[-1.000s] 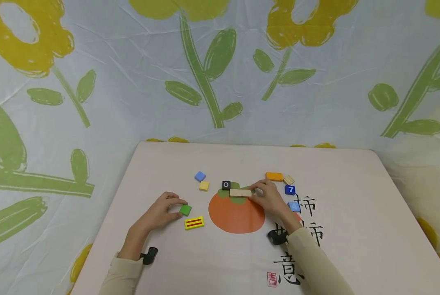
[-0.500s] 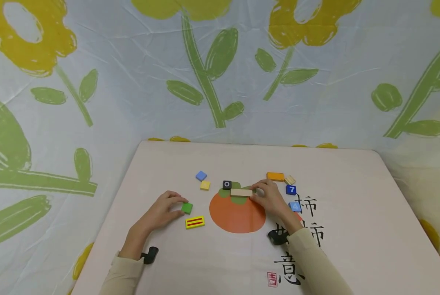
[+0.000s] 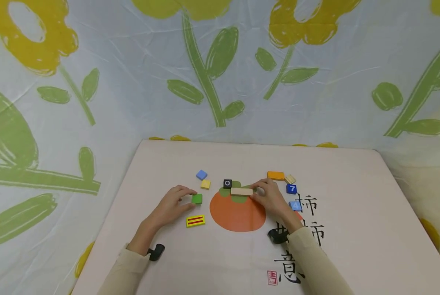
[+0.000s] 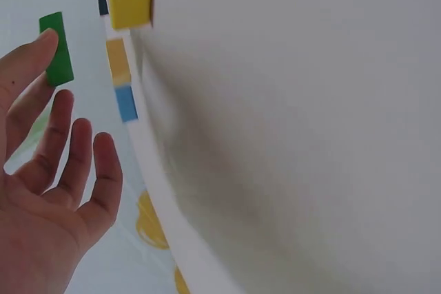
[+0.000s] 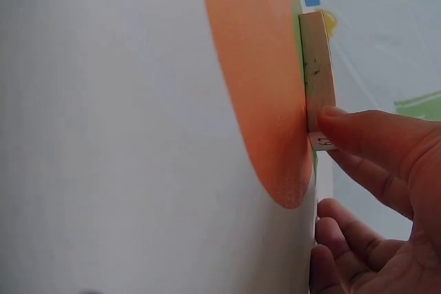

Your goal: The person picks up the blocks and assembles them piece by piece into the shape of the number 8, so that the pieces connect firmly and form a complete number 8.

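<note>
Between thumb and finger, my left hand (image 3: 172, 207) pinches a small green block (image 3: 197, 199); in the left wrist view the green block (image 4: 59, 49) is up clear of the table, the other fingers loosely spread. My right hand (image 3: 270, 199) pinches the right end of a long plain wooden block (image 3: 241, 191), which lies across the green leaves of the printed persimmon (image 3: 238, 213). The right wrist view has the thumb on the wooden block's (image 5: 318, 74) near side. A black block marked with a ring (image 3: 227, 183) sits at the wooden block's left end.
A yellow block with red stripes (image 3: 195, 221) lies below the left hand. Beyond it are a light yellow block (image 3: 205, 184) and a blue block (image 3: 201, 174). Right of the right hand are an orange block (image 3: 276, 175), a small wooden block (image 3: 289, 179), a blue 7 block (image 3: 291, 189) and a light blue block (image 3: 295, 205).
My left hand has lifted the green block and carried it right and away from me, toward the wooden block. The right hand has kept its grip in place.
</note>
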Available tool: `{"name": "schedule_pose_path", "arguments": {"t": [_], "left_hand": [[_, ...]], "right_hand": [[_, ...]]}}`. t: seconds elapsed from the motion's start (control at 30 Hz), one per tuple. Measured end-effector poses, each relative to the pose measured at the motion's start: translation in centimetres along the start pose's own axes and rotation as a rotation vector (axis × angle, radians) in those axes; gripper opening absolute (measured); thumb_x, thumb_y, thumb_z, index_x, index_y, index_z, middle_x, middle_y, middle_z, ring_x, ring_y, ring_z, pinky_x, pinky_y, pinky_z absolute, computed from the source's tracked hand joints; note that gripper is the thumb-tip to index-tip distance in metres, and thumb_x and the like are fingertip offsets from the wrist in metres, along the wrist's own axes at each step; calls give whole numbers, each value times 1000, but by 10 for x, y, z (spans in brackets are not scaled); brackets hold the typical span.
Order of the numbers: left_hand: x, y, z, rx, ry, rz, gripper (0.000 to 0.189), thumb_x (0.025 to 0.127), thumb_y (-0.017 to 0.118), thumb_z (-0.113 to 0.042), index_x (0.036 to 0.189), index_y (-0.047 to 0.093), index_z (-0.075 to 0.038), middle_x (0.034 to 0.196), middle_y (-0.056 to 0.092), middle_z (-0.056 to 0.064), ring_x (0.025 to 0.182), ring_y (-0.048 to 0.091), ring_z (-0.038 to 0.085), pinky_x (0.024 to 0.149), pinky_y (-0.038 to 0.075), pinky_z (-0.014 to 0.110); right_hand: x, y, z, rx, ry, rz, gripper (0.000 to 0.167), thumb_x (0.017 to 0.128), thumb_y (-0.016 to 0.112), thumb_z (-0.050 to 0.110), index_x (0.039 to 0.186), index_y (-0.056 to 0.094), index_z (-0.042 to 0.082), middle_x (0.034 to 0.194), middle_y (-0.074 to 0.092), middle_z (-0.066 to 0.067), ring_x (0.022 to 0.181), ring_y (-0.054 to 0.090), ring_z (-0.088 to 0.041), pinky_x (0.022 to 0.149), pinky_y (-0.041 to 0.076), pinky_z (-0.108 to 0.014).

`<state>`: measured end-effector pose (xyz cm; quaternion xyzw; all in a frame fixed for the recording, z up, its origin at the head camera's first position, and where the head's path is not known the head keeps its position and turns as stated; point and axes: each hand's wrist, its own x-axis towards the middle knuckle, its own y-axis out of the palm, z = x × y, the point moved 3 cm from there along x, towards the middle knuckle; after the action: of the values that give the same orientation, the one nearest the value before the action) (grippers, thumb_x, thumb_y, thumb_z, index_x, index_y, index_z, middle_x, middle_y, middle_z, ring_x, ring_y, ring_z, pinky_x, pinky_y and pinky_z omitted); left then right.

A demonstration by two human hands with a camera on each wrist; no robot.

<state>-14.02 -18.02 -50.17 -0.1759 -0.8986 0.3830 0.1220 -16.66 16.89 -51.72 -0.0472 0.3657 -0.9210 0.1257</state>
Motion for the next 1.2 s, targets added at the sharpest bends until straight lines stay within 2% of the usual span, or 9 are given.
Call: {"name": "schedule_pose_path", "arguments": {"t": [0.2,0.3,0.47,0.63,0.8,0.97,1.2], "left_hand": [[15,8,-17,-12,9,22,38,86,82,-18,122,70,-19,111,60,5,105,56,24,85,49,38],[21,12,-23,-8,11,47,38,85,82,-19,122,71,-20,101,57,8,94,54,23,77,47,34],[36,22,-30,10,1,104,35,85,83,-22,118,73,-21,87,49,11,79,46,20,63,37,29],[50,36,-32,37,-8,156,34,86,82,-28,119,74,-22,83,48,7,76,43,17,60,32,27],[58,48,-35,60,36,191,34,87,80,-30,119,74,-20,78,46,3,72,40,16,58,29,27],[64,57,-38,73,78,208,36,87,80,-32,120,73,-18,80,48,4,72,40,15,59,29,27],[71,67,-38,76,53,256,35,87,80,-30,119,72,-19,85,50,4,76,43,15,58,32,26]], "right_hand": [[0,-1,-1,4,3,8,21,91,74,12,112,72,8,129,52,-19,126,41,-40,105,34,-58],[0,-1,-1,7,3,9,21,91,74,12,112,72,8,129,51,-19,125,41,-40,105,34,-58],[1,-1,-2,5,14,6,21,92,74,12,112,72,7,130,51,-19,125,41,-41,105,33,-58],[2,-1,-2,10,22,9,20,92,74,13,112,72,8,130,51,-19,125,41,-41,106,33,-58],[2,0,-3,17,13,17,19,93,73,13,111,72,8,130,51,-20,125,41,-42,105,33,-59],[1,0,-3,20,7,9,20,92,74,13,111,72,8,129,51,-19,125,41,-42,105,33,-59],[1,-1,-4,20,7,7,20,92,74,12,111,72,9,130,51,-20,126,40,-42,106,32,-59]]}}
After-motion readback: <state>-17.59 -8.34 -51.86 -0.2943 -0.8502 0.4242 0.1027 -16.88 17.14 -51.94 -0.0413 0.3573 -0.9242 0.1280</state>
